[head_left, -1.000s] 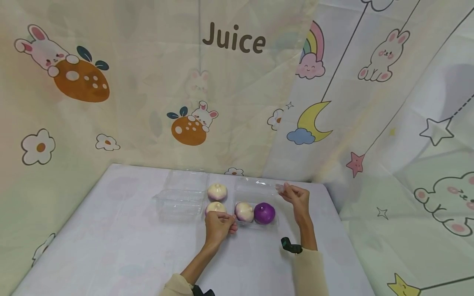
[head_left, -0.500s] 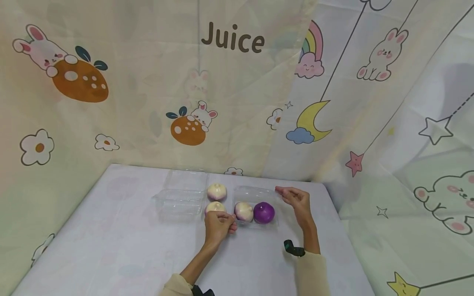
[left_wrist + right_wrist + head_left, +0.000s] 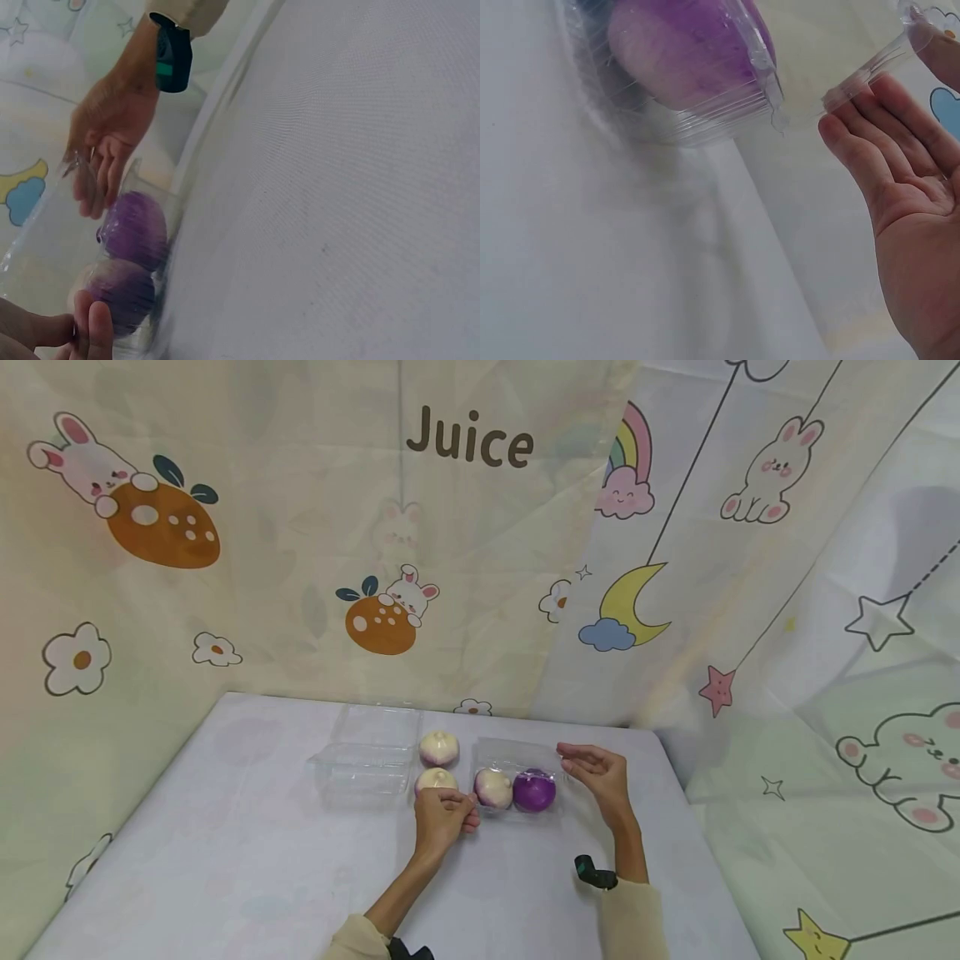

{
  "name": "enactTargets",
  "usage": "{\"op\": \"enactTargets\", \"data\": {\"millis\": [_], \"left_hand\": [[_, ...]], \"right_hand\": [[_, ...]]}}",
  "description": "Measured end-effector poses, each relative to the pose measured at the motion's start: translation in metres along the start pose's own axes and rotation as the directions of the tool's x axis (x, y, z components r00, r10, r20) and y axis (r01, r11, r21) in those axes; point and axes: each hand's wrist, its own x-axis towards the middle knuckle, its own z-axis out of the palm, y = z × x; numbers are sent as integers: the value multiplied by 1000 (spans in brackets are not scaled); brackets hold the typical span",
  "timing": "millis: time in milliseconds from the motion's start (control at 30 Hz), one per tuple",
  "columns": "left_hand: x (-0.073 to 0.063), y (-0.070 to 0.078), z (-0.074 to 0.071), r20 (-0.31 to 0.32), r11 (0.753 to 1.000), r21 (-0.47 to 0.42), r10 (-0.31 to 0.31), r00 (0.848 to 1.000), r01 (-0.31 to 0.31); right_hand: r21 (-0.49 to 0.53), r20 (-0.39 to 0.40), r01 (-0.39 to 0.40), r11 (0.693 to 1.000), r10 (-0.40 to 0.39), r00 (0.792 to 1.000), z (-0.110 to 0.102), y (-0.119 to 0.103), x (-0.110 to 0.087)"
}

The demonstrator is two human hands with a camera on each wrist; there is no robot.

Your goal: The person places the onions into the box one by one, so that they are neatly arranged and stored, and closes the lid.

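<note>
A clear plastic clamshell box holds a round white-and-purple onion-shaped piece and a deep purple one side by side. My left hand pinches the box near its front left corner; the exact contact is small in view. At the right side, my right hand holds the edge of the clear lid, thumb apart from the fingers. The lid tilts forward over the purple piece. In the left wrist view, the lid stands between both hands, above the two pieces.
Left of the box, two more white-and-purple pieces stand one behind the other, the back one fully visible, the front one partly behind my left hand. Farther left lies an open clear clamshell box. Printed curtains border the white table.
The right hand has brought the lid forward and down, from leaning back to lying partly over the purple piece. The left hand has stayed at the box's front corner.
</note>
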Motion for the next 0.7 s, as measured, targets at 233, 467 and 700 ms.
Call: {"op": "enactTargets", "data": {"millis": [233, 467, 700], "left_hand": [[-2, -1, 1, -2, 1000, -30, 3, 1000, -3], [-2, -3, 1, -16, 1000, -12, -4, 1000, 4], [-1, 0, 2, -35, 999, -30, -45, 998, 44]], "right_hand": [[1, 10, -23, 1000, 23, 1000, 1, 1, -7], [3, 31, -22, 1000, 22, 999, 3, -1, -11], [18, 54, -19, 1000, 18, 998, 2, 0, -12]]}}
